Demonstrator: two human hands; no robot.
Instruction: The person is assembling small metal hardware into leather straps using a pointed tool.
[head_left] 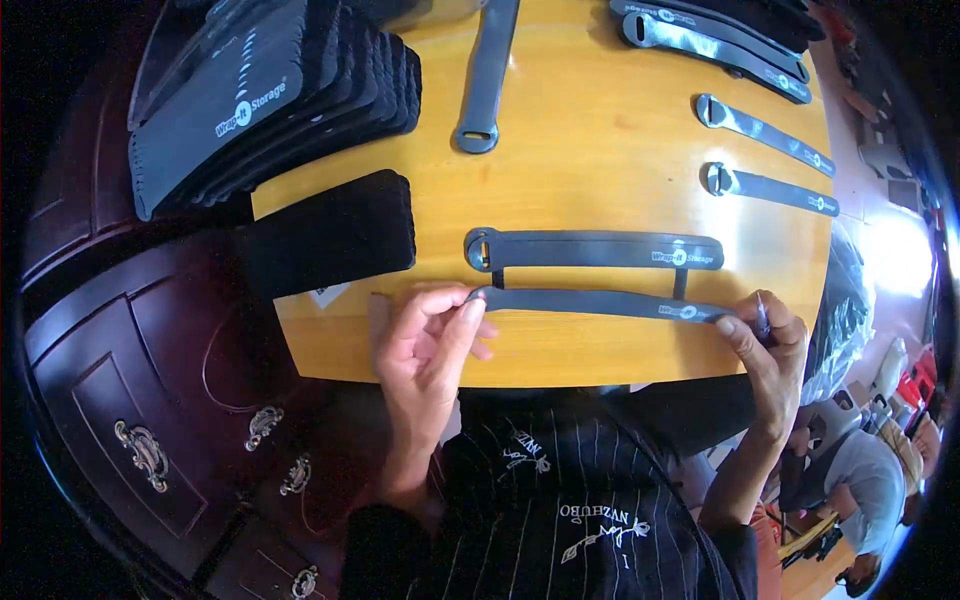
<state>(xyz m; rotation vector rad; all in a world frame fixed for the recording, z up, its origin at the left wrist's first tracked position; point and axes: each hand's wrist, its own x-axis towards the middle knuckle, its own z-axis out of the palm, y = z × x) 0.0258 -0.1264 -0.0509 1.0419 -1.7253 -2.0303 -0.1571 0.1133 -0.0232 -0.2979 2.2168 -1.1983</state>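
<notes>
Beside the hands' strap (600,303), another strap (595,249) lies.

A strap (600,302) is stretched across the near edge of the tabletop (580,190), its left end pinched by the left hand (430,340) and its right end by the right hand (765,340). Just behind it, a second strap (595,249) is laid parallel — two thin strips can be seen between the two. Farther back on the right, two more straps (770,188) are set well apart, with others beyond at the far right corner. A lone strap (485,80) is laid at the far middle. To the left, a pad (335,235) is placed at the tabletop's left edge, and behind it a stack of packs (270,100) overhangs the far left corner. A cabinet (150,400) stands left of the tabletop.
</notes>
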